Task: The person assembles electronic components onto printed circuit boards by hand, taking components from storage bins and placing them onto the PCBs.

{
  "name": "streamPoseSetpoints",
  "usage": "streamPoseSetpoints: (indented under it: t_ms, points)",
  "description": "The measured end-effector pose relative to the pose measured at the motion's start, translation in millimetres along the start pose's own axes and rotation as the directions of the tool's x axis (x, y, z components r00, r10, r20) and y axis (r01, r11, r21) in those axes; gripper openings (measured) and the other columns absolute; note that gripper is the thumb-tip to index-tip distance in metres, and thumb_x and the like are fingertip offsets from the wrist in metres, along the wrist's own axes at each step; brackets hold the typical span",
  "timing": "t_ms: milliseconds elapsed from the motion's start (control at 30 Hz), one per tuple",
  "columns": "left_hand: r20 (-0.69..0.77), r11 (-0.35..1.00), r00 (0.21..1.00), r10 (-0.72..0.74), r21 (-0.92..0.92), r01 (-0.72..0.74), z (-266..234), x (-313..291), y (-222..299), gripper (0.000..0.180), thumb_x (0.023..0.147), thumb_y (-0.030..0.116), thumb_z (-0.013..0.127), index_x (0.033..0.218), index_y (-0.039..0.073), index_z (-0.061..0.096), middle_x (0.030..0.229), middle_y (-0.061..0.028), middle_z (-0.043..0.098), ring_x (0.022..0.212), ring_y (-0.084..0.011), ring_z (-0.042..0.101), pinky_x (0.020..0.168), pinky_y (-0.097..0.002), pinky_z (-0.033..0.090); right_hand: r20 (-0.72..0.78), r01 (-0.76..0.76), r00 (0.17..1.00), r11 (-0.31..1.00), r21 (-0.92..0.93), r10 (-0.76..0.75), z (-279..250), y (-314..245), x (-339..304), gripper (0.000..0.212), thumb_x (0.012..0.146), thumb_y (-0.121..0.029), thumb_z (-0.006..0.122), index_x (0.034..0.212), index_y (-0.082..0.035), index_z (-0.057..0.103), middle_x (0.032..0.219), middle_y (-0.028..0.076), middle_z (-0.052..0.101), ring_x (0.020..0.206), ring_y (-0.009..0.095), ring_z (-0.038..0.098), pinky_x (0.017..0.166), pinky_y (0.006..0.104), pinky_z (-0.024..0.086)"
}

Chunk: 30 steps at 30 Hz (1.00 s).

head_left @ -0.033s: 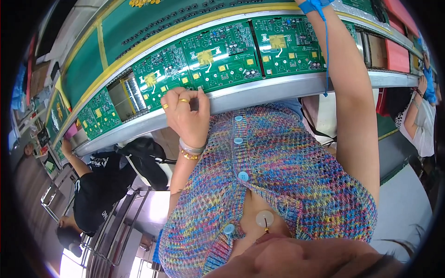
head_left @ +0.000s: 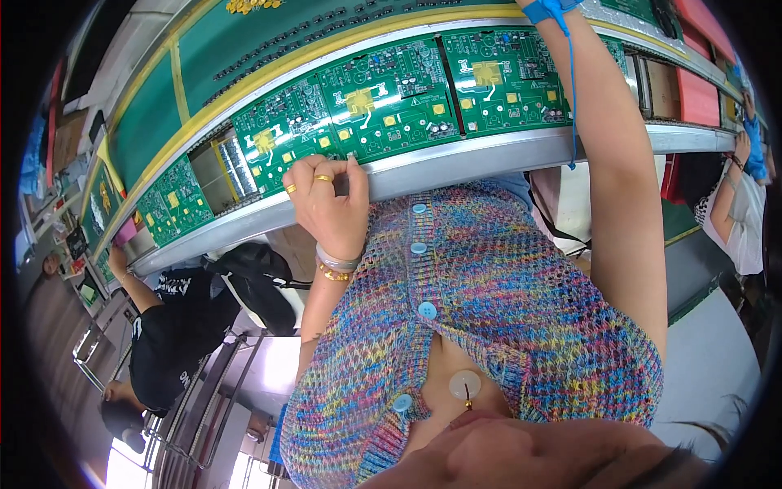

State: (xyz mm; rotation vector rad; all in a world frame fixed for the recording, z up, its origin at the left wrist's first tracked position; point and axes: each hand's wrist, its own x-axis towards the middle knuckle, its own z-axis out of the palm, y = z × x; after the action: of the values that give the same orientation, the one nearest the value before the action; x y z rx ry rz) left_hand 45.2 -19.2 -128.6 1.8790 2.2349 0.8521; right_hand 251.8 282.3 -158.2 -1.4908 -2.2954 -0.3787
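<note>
One curled left hand point(head_left: 329, 202) rests by a green circuit board point(head_left: 393, 99), grip unclear, the right hand unseen

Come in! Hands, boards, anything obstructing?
Left hand curled at metal rail; right hand out of view. Green circuit boards lined up. Blue cord hangs across rail.

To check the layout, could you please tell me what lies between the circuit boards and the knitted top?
The head view shows a silver rail, crossed by the left hand and right arm.
</note>
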Motion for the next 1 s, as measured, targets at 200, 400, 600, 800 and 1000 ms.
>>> streamPoseSetpoints:
  t_ms: [200, 400, 600, 800, 1000]
  points:
    - [0.006, 0.998, 1.000, 0.022, 0.053, -0.022, 0.6, 2.1, 1.4, 0.013, 0.069, 0.008, 0.073, 0.070, 0.006, 0.061, 0.078, -0.0075, 0.054, 0.079, -0.0264, 0.050, 0.072, -0.0366, 0.040, -0.070, -0.049, 0.996, 0.997, -0.052, 0.046, 19.5, 1.8, 0.5, 0.012, 0.074, -0.013, 0.058, 0.068, -0.005, 0.064, 0.070, 0.015, 0.063, 0.067, 0.029, 0.063, 0.062, 0.0376, 0.052]
    - [-0.015, 0.976, 0.998, -0.066, 0.208, 0.068, -38.5, 18.2, -34.2, 0.013, 0.081, 0.021, 0.067, 0.082, 0.009, 0.070, 0.088, -0.0080, 0.059, 0.090, -0.0267, 0.052, 0.080, -0.0379, 0.040, -0.120, -0.018, 0.992, 0.997, 0.070, 0.027, -17.5, 6.6, -10.8, 0.014, 0.079, -0.016, 0.058, 0.075, -0.004, 0.062, 0.074, 0.015, 0.062, 0.070, 0.031, 0.062, 0.063, 0.0391, 0.051]
    - [0.090, 0.818, 0.981, -0.171, 0.567, 0.090, -56.7, 23.8, -116.6, 0.035, 0.089, 0.033, 0.056, 0.078, 0.003, 0.070, 0.081, -0.0090, 0.063, 0.081, -0.0306, 0.057, 0.072, -0.0428, 0.042, 0.254, -0.188, 0.967, 0.691, 0.698, 0.005, -92.2, -40.6, -38.0, 0.013, 0.081, -0.013, 0.063, 0.087, -0.002, 0.062, 0.072, 0.016, 0.064, 0.067, 0.031, 0.063, 0.060, 0.0361, 0.048]
    - [0.124, 0.841, 0.991, -0.051, 0.540, -0.024, -42.5, 31.7, -84.4, 0.039, 0.088, 0.037, 0.057, 0.072, 0.004, 0.071, 0.080, -0.0078, 0.063, 0.083, -0.0295, 0.056, 0.071, -0.0430, 0.042, 0.321, -0.251, 0.947, 0.594, 0.764, -0.012, -117.1, -51.7, -70.8, 0.018, 0.086, -0.023, 0.062, 0.087, -0.006, 0.064, 0.066, 0.006, 0.064, 0.057, 0.016, 0.061, 0.053, 0.0280, 0.048]
    - [0.249, 0.914, 0.958, 0.144, 0.338, -0.226, -33.7, 44.4, -47.1, 0.031, 0.080, 0.033, 0.066, 0.067, 0.005, 0.068, 0.075, -0.0082, 0.058, 0.080, -0.0272, 0.054, 0.067, -0.0387, 0.044, 0.410, -0.343, 0.912, 0.569, 0.748, 0.010, -133.4, -69.1, -90.9, 0.009, 0.086, -0.020, 0.060, 0.088, -0.011, 0.063, 0.058, 0.002, 0.061, 0.051, 0.019, 0.060, 0.048, 0.0299, 0.044]
